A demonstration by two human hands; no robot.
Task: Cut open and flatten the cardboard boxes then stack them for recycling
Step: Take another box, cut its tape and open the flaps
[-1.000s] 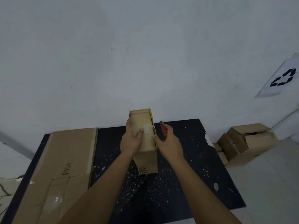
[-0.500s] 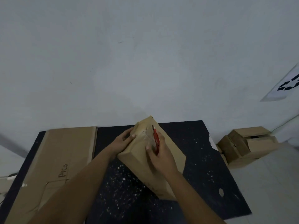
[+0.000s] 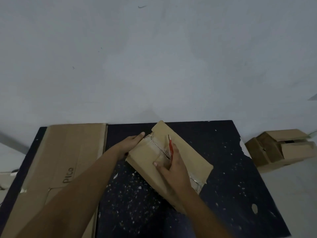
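A brown cardboard box (image 3: 188,157) lies on its side, slanted across the middle of the black mat (image 3: 231,186). Clear tape runs over its upper face along a seam. My left hand (image 3: 132,143) holds the box's far left corner, fingers wrapped on its edge. My right hand (image 3: 173,167) rests on top of the box and grips a red box cutter (image 3: 170,146), whose tip points away from me beside the taped seam. A large flattened cardboard sheet (image 3: 56,162) marked "Pico" lies along the mat's left side.
Several unflattened cardboard boxes (image 3: 281,148) sit on the pale floor to the right of the mat. A plain white wall (image 3: 154,57) rises just behind the mat. White specks dot the mat surface.
The box was held upright between both hands a second ago; now it has been tipped down onto its side on the mat, and my right hand with the cutter lies on its top face.
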